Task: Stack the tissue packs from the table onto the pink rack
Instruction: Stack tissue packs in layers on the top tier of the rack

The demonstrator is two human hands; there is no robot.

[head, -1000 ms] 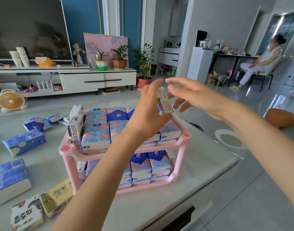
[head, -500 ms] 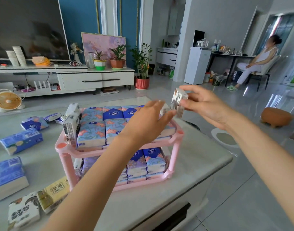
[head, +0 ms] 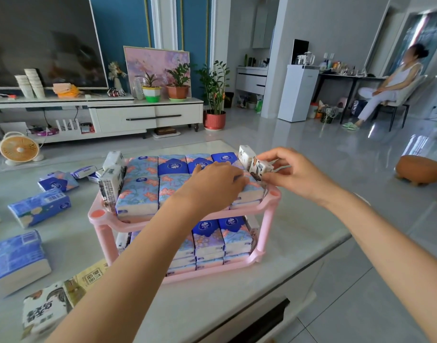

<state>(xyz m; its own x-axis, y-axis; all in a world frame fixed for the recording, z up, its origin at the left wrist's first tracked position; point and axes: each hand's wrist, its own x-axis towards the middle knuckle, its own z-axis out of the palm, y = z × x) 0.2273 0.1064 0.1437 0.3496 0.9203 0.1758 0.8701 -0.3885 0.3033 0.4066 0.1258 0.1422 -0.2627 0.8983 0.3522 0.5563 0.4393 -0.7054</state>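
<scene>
Small pack (head: 259,168) at the pink rack's (head: 274,194) crowded right edge.
Our right hand (head: 296,174) pinches this glossy pack over the rim; our left hand (head: 212,184) lies flat on the soft floral packs (head: 140,191).

The single view comes from a wide-angle camera on the person's head, set above the near edge of the table (head: 299,233) and facing forward and down across it. It is close: both forearms run in from the bottom of the frame, and the left hand (head: 212,184) and the right hand (head: 299,174), which pinches a pack (head: 259,167), meet over the rack (head: 264,219) near mid-frame. The table's near right corner lies right of centre, with floor (head: 361,280) beyond it. Past the far edge the view takes in the room: a TV stand (head: 126,117) at upper left, a seated person (head: 395,87) at upper right. Straight lines bow toward the frame's edges.
</scene>
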